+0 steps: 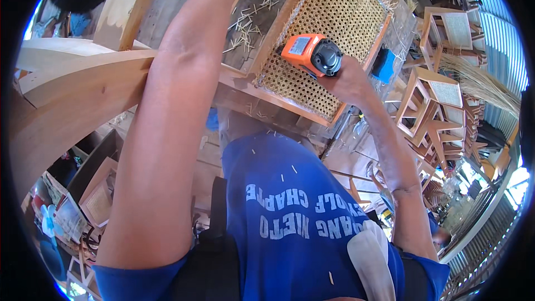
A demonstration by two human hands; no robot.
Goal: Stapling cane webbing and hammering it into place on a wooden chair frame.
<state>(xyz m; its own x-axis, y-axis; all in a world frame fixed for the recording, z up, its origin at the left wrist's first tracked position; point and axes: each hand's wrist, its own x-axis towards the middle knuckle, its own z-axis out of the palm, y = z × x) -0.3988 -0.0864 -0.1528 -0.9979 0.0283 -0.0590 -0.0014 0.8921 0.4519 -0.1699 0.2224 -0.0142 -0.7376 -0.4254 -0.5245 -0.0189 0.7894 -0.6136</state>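
Note:
My right hand [348,81] is wrapped round the handle of an orange and black pneumatic staple gun [304,49]. The gun is over the left part of a woven cane panel [334,17], its nose end near the panel's left edge. A wooden frame [278,30] surrounds the cane, and frayed cane ends stick out along its far right side. Whether the nose touches the frame is hidden under the gun's body. My left arm reaches up past the top edge of the picture, so that hand is out of sight.
Cut cane bits [245,28] litter the worktop left of the panel. A curved wooden piece [83,81] juts in from the left beside my arm. Right of the panel lies a blue object [383,66]; beyond are stacked wooden chairs [434,106] and a bundle of long strands [479,81].

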